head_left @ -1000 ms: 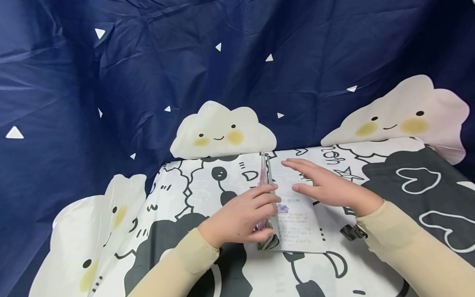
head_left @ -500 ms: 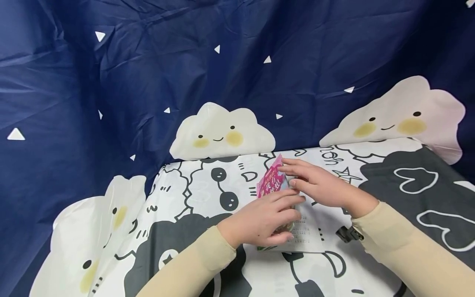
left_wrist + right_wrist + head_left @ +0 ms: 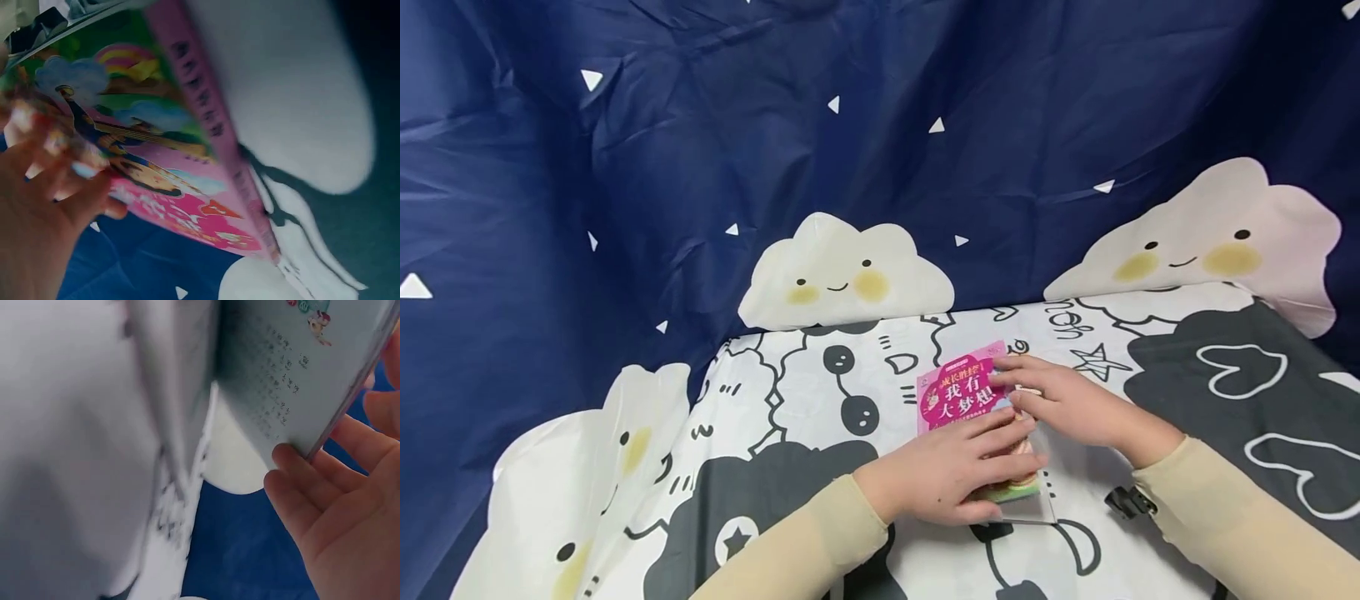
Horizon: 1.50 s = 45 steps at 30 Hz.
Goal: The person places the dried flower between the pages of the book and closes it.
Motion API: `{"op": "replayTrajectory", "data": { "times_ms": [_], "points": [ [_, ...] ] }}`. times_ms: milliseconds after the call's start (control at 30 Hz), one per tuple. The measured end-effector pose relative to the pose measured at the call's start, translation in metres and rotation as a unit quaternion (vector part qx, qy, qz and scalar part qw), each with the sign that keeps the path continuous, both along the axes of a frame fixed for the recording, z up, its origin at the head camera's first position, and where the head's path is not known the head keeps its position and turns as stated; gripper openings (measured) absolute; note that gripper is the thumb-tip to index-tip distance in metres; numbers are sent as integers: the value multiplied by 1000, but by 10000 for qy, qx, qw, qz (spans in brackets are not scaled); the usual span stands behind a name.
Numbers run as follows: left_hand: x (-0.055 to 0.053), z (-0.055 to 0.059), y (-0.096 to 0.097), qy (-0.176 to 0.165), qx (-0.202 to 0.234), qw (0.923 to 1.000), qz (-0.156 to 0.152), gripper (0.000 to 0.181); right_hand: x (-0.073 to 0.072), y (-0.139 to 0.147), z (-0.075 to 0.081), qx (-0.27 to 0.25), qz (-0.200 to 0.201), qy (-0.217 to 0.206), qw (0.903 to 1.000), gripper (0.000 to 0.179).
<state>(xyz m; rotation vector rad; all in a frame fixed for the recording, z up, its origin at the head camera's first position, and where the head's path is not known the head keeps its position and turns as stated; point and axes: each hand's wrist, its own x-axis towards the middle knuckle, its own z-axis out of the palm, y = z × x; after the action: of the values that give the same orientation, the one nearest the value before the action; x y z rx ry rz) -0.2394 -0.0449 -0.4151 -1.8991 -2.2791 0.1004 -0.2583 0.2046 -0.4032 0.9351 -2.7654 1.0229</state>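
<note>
A book [image 3: 958, 387] with a pink cover and white characters lies low over the sheet in the head view, its cover tilted over the page beneath. My left hand [image 3: 958, 467] lies across the lower cover with fingers stretched out. At the cover's right edge, my right hand [image 3: 1067, 398] touches with relaxed, nearly straight fingers. The left wrist view shows the illustrated cover [image 3: 150, 131] and pink spine, with the left hand [image 3: 44, 206] against it. A printed inner page [image 3: 269, 394] shows in the right wrist view, the right hand [image 3: 344, 506] at its edge.
A black-and-white cartoon sheet [image 3: 842, 533] covers the surface under the book. Behind it hangs a dark blue cloth [image 3: 850, 125] with white triangles and smiling clouds [image 3: 842, 258]. A small black clip-like object [image 3: 1131, 502] sits at the right sleeve.
The book's left part has swung over to the right, bringing the pink cover down over the printed page. My left hand has moved right with it; the right hand has come to the cover's edge.
</note>
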Motion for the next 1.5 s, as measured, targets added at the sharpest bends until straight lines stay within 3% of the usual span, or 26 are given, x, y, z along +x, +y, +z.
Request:
{"op": "replayTrajectory", "data": {
  "times_ms": [133,267,367,533,700,1233,1500],
  "points": [
    [3,-5,-10,-291,-746,9947,652,78,2,5,-8,347,-45,-30,9994,41],
    [2,-6,-23,-937,-1205,9785,1389,81,5,8,-16,837,-70,-307,9960,66],
    [-2,-5,-32,-1279,-1242,9649,1928,83,7,9,-20,1054,-129,-623,9924,86],
    [-10,-4,-41,-1535,-1276,9439,2631,90,9,9,-24,1252,-124,-1051,9865,104],
    [-13,-8,-43,-1825,-1229,9284,2994,100,11,8,-28,1535,-81,-1219,9806,113],
    [-25,-15,-35,-1351,-1199,9320,3143,107,-3,5,-28,1944,19,-1244,9730,119],
    [-26,-18,-26,-1042,-1336,9277,3328,107,-9,3,-30,1948,12,-1329,9718,119]
  ]
}}
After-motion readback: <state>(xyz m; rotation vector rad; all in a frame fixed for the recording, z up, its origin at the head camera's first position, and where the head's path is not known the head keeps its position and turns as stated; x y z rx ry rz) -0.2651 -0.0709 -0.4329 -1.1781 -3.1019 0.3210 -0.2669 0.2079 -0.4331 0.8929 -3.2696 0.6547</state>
